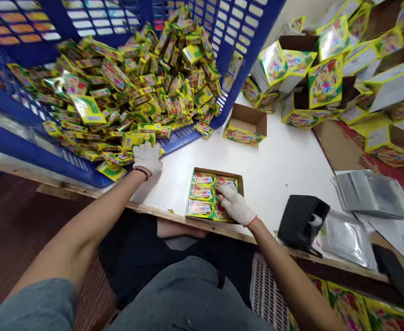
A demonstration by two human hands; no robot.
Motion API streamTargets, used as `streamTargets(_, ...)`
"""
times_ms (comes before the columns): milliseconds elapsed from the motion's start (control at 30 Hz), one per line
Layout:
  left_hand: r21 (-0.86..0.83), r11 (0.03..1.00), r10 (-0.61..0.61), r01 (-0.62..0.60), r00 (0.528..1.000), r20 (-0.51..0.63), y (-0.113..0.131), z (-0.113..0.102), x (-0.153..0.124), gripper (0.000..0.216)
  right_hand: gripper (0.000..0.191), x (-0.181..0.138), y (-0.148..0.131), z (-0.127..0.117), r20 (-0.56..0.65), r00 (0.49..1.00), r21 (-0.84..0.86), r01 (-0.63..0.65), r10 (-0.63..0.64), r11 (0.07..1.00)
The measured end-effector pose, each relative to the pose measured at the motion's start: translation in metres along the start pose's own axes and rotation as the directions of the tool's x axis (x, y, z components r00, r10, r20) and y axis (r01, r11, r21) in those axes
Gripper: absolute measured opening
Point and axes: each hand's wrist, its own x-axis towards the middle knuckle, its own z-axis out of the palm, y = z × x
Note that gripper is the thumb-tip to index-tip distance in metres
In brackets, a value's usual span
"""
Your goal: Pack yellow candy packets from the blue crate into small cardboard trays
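Observation:
A small open cardboard box lies on the white table in front of me, holding yellow-green sachets in rows. My right hand, in a white glove, rests on the sachets at the box's right side, fingers curled down on them. My left hand, also gloved, reaches into the edge of a heap of loose yellow sachets spilling from a tipped blue plastic crate. Its fingers are closed on the sachets at the heap's front edge.
Another open box stands further back on the table. Folded yellow cartons are piled at the back right. A black device and silver foil bags lie to the right. More cartons sit below the table edge.

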Motion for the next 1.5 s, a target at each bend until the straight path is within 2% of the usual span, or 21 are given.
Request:
streamTargets(67, 0.022, 1.0, 0.0, -0.001, 0.999, 0.035, -0.001, 0.004, 0.001, 0.048, 0.046, -0.01, -0.013, 0.005, 0.076, 0.995, -0.116, 0.073, -0.065, 0.99)
streamTargets(167, -0.091, 0.995, -0.034, 0.038, 0.998, 0.046, -0.003, 0.006, 0.003, 0.046, 0.049, -0.021, -0.027, 0.011, 0.205, 0.975, -0.233, 0.131, -0.083, 0.963)
streamTargets(267, -0.434, 0.898, -0.089, 0.076, 0.996, -0.01, -0.001, 0.001, -0.001, 0.054, 0.05, -0.022, -0.027, 0.008, 0.275, 0.96, -0.218, 0.121, -0.058, 0.968)
streamTargets(300, -0.605, 0.794, -0.107, 0.062, 0.994, -0.038, 0.002, -0.002, -0.006, 0.056, 0.045, -0.02, -0.025, 0.005, 0.266, 0.962, -0.15, 0.104, -0.061, 0.983)
streamTargets(333, -0.775, 0.631, -0.123, 0.032, 0.991, -0.059, 0.008, -0.005, -0.013, 0.056, 0.04, -0.018, -0.024, 0.002, 0.229, 0.972, -0.055, 0.068, -0.054, 0.996)
streamTargets(367, -0.91, 0.414, -0.126, -0.006, 0.99, -0.064, 0.017, -0.008, -0.023, 0.056, 0.037, -0.014, -0.023, -0.001, 0.167, 0.985, 0.061, 0.02, -0.03, 0.998)
streamTargets(433, -0.996, -0.069, -0.081, -0.057, 0.995, -0.051, 0.041, -0.015, -0.049, 0.055, 0.037, -0.003, -0.028, -0.004, 0.01, 0.998, 0.324, -0.064, 0.064, 0.944)
streamTargets(467, -0.966, -0.256, -0.015, -0.044, 0.999, -0.041, 0.056, -0.019, -0.064, 0.057, 0.039, 0.003, -0.034, -0.005, -0.062, 0.992, 0.444, -0.075, 0.114, 0.893)
streamTargets(500, -0.932, -0.363, 0.036, -0.021, 0.999, -0.036, 0.071, -0.021, -0.08, 0.056, 0.043, 0.009, -0.041, -0.005, -0.112, 0.983, 0.542, -0.063, 0.146, 0.838)
streamTargets(533, -0.915, -0.403, 0.074, -0.001, 0.997, -0.034, 0.085, -0.024, -0.094, 0.055, 0.046, 0.015, -0.048, -0.004, -0.138, 0.978, 0.614, -0.039, 0.155, 0.788)
streamTargets(600, -0.946, -0.323, 0.104, 0.013, 0.994, -0.022, 0.105, -0.025, -0.119, 0.051, 0.046, 0.025, -0.06, -0.006, -0.141, 0.98, 0.677, -0.01, 0.143, 0.736)
streamTargets(700, -0.997, -0.013, 0.065, -0.08, 0.995, -0.08, 0.101, -0.02, -0.134, 0.045, 0.036, 0.029, -0.057, -0.013, -0.113, 0.983, 0.597, -0.048, 0.144, 0.801)
streamTargets(767, -0.948, 0.238, 0.01, -0.213, 0.976, -0.217, 0.074, -0.012, -0.128, 0.042, 0.032, 0.026, -0.045, -0.017, -0.11, 0.983, 0.476, -0.078, 0.147, 0.876)
streamTargets(833, -0.807, 0.513, -0.038, -0.291, 0.932, -0.361, 0.036, -0.002, -0.115, 0.038, 0.028, 0.022, -0.034, -0.014, -0.064, 0.989, 0.357, -0.104, 0.135, 0.928)
streamTargets(900, -0.643, 0.729, -0.081, -0.235, 0.903, -0.423, -0.004, 0.008, -0.101, 0.035, 0.023, 0.017, -0.032, -0.003, 0.03, 0.995, 0.267, -0.099, 0.095, 0.959)
streamTargets(967, -0.508, 0.852, -0.115, -0.128, 0.9, -0.421, -0.038, 0.014, -0.09, 0.034, 0.017, 0.013, -0.038, 0.013, 0.096, 0.995, 0.205, -0.046, 0.027, 0.978)
streamTargets(1067, -0.395, 0.918, -0.175, 0.009, 0.906, -0.385, -0.072, 0.017, -0.084, 0.033, 0.014, 0.007, -0.048, 0.032, 0.083, 0.994, 0.098, 0.06, -0.068, 0.993)
streamTargets(1167, -0.322, 0.946, -0.147, 0.033, 0.931, -0.335, -0.085, 0.015, -0.082, 0.03, 0.016, 0.004, -0.048, 0.039, 0.101, 0.987, -0.018, 0.129, -0.126, 0.992)
streamTargets(1267, -0.15, 0.988, -0.002, -0.033, 0.974, -0.227, -0.083, 0.012, -0.074, 0.034, 0.018, 0.006, -0.044, 0.038, 0.153, 0.974, -0.043, 0.173, -0.165, 0.984)
streamTargets(1400, -0.069, 0.991, 0.097, -0.111, 0.978, -0.183, -0.074, 0.005, -0.051, 0.024, 0.022, 0.007, -0.042, 0.035, 0.159, 0.971, 0.026, 0.178, -0.179, 0.984)
streamTargets(1500, -0.12, 0.98, 0.128, -0.158, 0.965, -0.228, -0.065, -0.003, -0.037, 0.023, 0.024, 0.005, -0.044, 0.029, 0.032, 0.996, 0.178, 0.076, -0.083, 0.981)
